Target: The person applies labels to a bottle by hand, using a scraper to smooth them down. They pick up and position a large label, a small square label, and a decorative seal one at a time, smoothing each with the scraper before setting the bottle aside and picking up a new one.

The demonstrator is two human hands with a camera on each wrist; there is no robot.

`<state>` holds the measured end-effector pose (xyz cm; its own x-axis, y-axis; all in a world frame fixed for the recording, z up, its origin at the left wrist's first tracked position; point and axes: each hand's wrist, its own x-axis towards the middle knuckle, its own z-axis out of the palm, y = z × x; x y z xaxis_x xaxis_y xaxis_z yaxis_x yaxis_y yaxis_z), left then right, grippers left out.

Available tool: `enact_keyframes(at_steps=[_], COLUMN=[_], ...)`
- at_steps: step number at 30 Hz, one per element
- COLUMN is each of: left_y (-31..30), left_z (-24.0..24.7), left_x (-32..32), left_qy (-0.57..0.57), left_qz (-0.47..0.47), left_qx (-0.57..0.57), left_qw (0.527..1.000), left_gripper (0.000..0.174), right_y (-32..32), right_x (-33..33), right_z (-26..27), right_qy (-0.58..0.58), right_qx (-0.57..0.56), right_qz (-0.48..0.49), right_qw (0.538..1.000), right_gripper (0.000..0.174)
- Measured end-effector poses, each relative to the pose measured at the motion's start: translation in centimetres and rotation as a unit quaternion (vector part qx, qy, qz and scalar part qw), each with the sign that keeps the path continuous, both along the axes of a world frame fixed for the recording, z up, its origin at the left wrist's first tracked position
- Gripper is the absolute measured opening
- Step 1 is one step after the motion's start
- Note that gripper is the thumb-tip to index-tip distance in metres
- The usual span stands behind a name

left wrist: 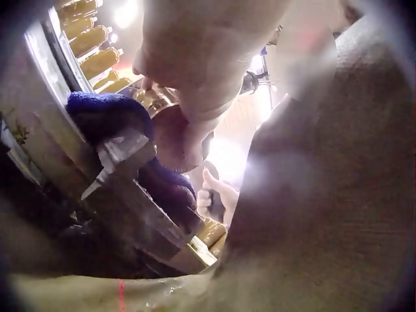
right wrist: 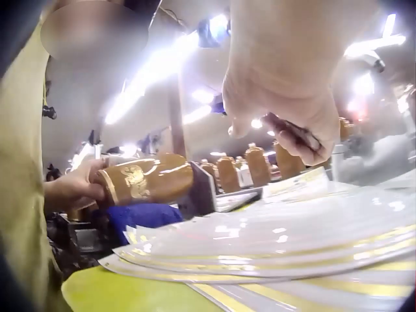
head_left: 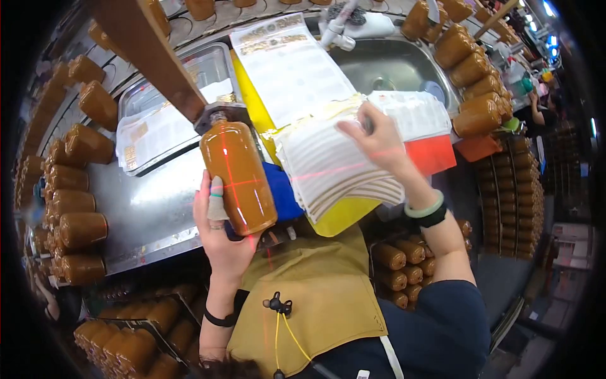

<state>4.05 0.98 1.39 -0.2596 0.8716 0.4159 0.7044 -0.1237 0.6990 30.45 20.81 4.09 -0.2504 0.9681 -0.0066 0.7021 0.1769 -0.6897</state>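
Bottle (head_left: 238,177) gripped in my left hand (head_left: 221,237), blue cloth (head_left: 281,189) just beside that hand, my right hand (head_left: 379,142) pinches label sheets (head_left: 334,170) under it.

A mustard-yellow apron (head_left: 315,297) covers a navy short-sleeved shirt (head_left: 454,328), with a black clip (head_left: 278,305) and yellow cable (head_left: 287,335) at six o'clock. Pale green and black wristbands (head_left: 424,211) sit at four o'clock. A black band (head_left: 219,319) circles the other wrist, and one finger of the left hand (head_left: 221,237) is wrapped in tape (head_left: 216,203).

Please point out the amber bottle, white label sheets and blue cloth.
Amber plastic bottle (head_left: 237,177): head view, body.
White label sheets (head_left: 328,170): head view, top sheet.
Blue cloth (head_left: 282,191): head view, exposed fold.
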Motion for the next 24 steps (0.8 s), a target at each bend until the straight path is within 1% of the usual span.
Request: enact_keyframes(at_steps=[2,5,6,8,9,10,12,13,16,18,19,21,22,24], left_y=[0.2,0.1,0.1,0.1,0.0,-0.1,-0.2,-0.2,-0.1,-0.1,-0.1,-0.2,-0.2,-0.2], left_z=[-0.1,0.2,0.0,-0.2,-0.2,-0.2,-0.2,-0.2,-0.1,-0.1,-0.1,-0.1,-0.1,0.1], left_x=[0.0,0.2,0.3,0.4,0.5,0.4,0.3,0.3,0.6,0.5,0.5,0.4,0.4,0.4], left_qy=[-0.023,-0.011,-0.012,-0.011,-0.007,-0.006,-0.001,0.000,-0.010,-0.021,-0.020,0.003,0.004,0.017], left_qz=[-0.007,0.001,-0.001,0.003,0.005,0.004,0.004,0.004,0.005,0.007,0.007,0.011,0.012,0.004], left_qx=[0.001,-0.006,-0.006,0.002,0.000,0.001,-0.005,-0.005,-0.006,-0.010,-0.009,-0.011,-0.011,-0.015], left_qw=[1.000,1.000,1.000,1.000,1.000,1.000,1.000,1.000,1.000,1.000,1.000,1.000,1.000,1.000], left_gripper=[0.098,0.099,0.099,0.100,0.101,0.101,0.101,0.101,0.102,0.101,0.101,0.101,0.101,0.107], right_y=[1.8,2.4,2.0,0.4,0.1,0.0,0.2,0.2,0.1,-0.1,0.0,0.3,0.5,1.1], right_x=[4.9,10.4,10.5,10.1,10.1,10.3,10.4,10.3,10.0,9.3,9.5,10.1,10.4,11.4], right_z=[-0.5,-1.0,-1.2,-1.9,-2.7,-3.0,-3.3,-3.1,-2.0,-1.7,-2.1,-3.2,-3.2,-3.0], right_qy=[-0.067,-0.070,-0.071,-0.132,-0.140,-0.139,-0.101,-0.100,-0.125,-0.153,-0.153,-0.150,-0.149,-0.091], right_qx=[0.016,0.003,0.004,0.036,0.060,0.060,0.006,0.006,0.007,-0.032,-0.031,0.020,0.020,0.003], right_qz=[-0.054,-0.066,-0.067,-0.026,-0.025,-0.026,-0.052,-0.052,-0.036,-0.062,-0.062,-0.048,-0.048,-0.028], right_qw=[0.996,0.995,0.995,0.990,0.988,0.988,0.993,0.994,0.991,0.986,0.986,0.987,0.987,0.995], right_gripper=[0.042,0.039,0.039,0.035,0.032,0.032,0.029,0.029,0.025,0.023,0.023,0.019,0.019,0.019])
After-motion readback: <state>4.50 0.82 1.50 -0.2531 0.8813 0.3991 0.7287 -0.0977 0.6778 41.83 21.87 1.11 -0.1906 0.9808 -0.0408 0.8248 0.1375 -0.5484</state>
